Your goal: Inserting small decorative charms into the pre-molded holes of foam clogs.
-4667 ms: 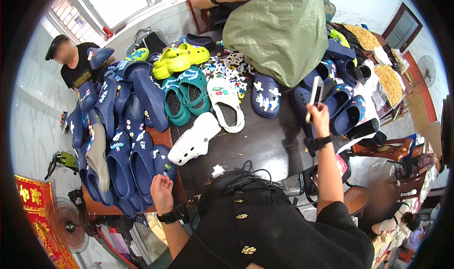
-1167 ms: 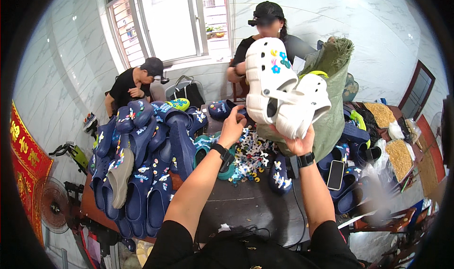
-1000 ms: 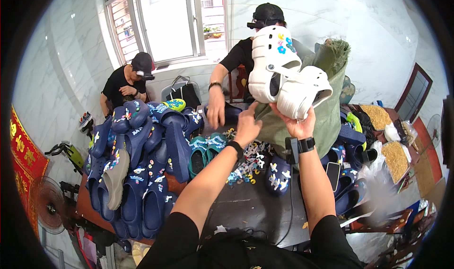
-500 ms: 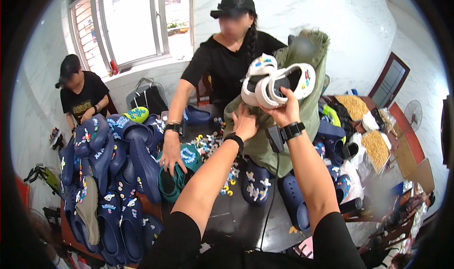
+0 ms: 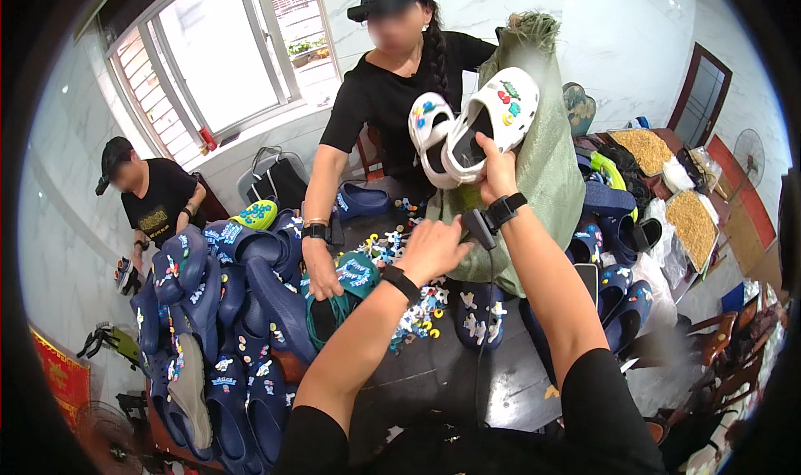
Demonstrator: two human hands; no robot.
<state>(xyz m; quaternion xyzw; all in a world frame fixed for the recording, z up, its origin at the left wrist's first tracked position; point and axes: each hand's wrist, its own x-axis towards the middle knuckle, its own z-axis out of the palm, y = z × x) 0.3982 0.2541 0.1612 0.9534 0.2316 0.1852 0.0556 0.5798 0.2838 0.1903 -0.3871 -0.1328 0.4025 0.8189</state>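
My right hand [image 5: 499,170] grips a pair of white clogs [image 5: 511,108] in front of the green woven sack [image 5: 546,195], thumb over the heel side of the nearer clog. Colourful charms dot their toes, which point upward. My left hand [image 5: 434,254] holds nothing; its fingers reach toward the sack, apart from it. Beneath that hand lies a heap of small charms [image 5: 425,312] on the dark table [image 5: 434,391]. A navy clog [image 5: 479,316] with white charms stands just right of the heap.
Across the table, a person in black grasps a green clog [image 5: 360,275] with one hand [image 5: 323,276]. Navy clogs [image 5: 275,304] are piled at left. Another person [image 5: 158,195] stands behind the pile. More clogs [image 5: 622,300] and yellow grain trays [image 5: 692,227] lie at right.
The white clogs have tilted so their toes point up. My left hand has drawn back from the sack. The co-worker's spread fingers have closed on the green clog. My view has shifted.
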